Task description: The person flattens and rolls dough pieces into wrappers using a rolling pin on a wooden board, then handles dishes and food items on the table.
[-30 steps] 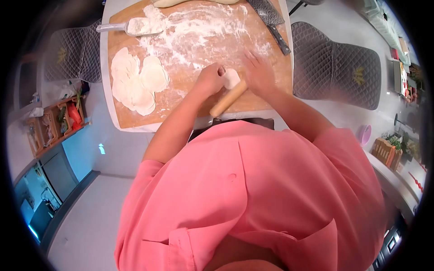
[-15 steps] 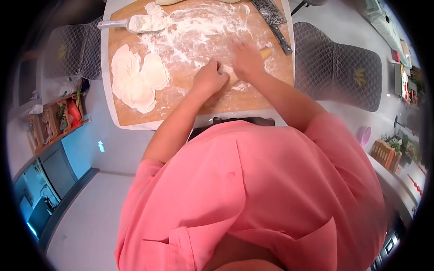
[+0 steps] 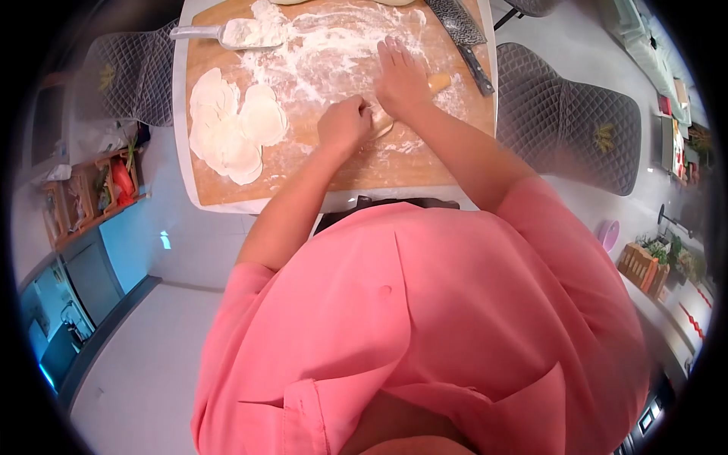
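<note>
My right hand (image 3: 402,82) lies flat with fingers stretched out over a wooden rolling pin (image 3: 439,82), whose ends show on both sides of the palm. My left hand (image 3: 345,126) has its fingers curled together at the edge of a small dough round (image 3: 382,121), which is mostly hidden by the hands and the pin. Left of them, several thin dough rounds (image 3: 227,133) overlap on the floured wooden board (image 3: 303,171).
A scoop (image 3: 199,32) with flour sits at the board's back left. A dark-bladed cleaver (image 3: 457,24) lies at the back right, near a long piece of dough (image 3: 387,1) at the far edge. Quilted chairs (image 3: 565,114) flank the table.
The right hand has moved forward and left, taking the rolling pin away from the board's near edge and over the small dough round. The left hand stays close by, slightly shifted.
</note>
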Motion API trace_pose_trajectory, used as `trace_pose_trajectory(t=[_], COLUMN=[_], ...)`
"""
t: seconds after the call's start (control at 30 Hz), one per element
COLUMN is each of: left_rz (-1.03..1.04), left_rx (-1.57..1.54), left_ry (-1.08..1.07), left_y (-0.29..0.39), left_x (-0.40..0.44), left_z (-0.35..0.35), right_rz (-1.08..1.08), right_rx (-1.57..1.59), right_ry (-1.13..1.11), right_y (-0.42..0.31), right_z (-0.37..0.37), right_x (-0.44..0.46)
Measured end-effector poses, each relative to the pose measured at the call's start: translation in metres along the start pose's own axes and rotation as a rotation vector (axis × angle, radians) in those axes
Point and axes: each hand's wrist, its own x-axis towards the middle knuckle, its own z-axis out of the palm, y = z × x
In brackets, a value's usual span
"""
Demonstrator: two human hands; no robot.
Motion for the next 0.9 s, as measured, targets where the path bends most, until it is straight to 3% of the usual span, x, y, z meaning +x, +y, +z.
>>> trace_pose_trajectory(t=[0.1,0.17,0.2,0.27,0.4,0.5,0.57,0.63,0.67,0.77,0.83,0.9], left_rz=[-0.019,-0.048,-0.081,-0.117,-0.037,-0.05,-0.06,-0.152,-0.154,-0.123,-0.135,-0.089], left_rx=[-0.001,-0.073,-0.138,-0.194,-0.016,0.097,0.095,-0.204,-0.2,-0.154,0.013,0.014], left_ry=[-0.037,-0.039,-0.048,-0.064,0.014,-0.048,-0.097,-0.043,-0.043,-0.076,0.014,-0.016], left_y=[-0.015,-0.031,-0.037,-0.042,-0.009,-0.013,-0.028,-0.048,-0.046,-0.031,-0.007,-0.01], left_x=[0.009,0.008,0.003,-0.004,-0.001,0.008,0.011,0.001,-0.002,-0.011,-0.009,0.0], left_z=[-0.002,0.005,0.007,0.008,-0.006,-0.012,-0.01,-0.002,-0.005,-0.013,-0.019,-0.02], right_rz=[0.034,-0.04,-0.05,-0.101,-0.093,-0.025,-0.022,-0.076,-0.119,-0.088,-0.057,-0.029], right_rx=[0.001,0.01,0.008,-0.08,-0.018,0.015,0.154,0.07,-0.01,0.006,0.033,0.009], right_ry=[0.019,-0.253,-0.257,-0.235,-0.13,-0.034,-0.315,-0.324,-0.33,-0.248,-0.208,-0.064], right_y=[-0.001,0.007,0.013,0.018,-0.012,-0.018,-0.008,0.002,0.002,-0.011,-0.022,-0.029], right_z=[-0.005,-0.032,-0.029,-0.019,-0.005,-0.004,-0.028,-0.039,-0.04,-0.015,0.0,0.007], right_x=[-0.01,-0.05,-0.055,-0.066,0.005,0.008,-0.032,-0.063,-0.07,-0.03,0.004,0.022])
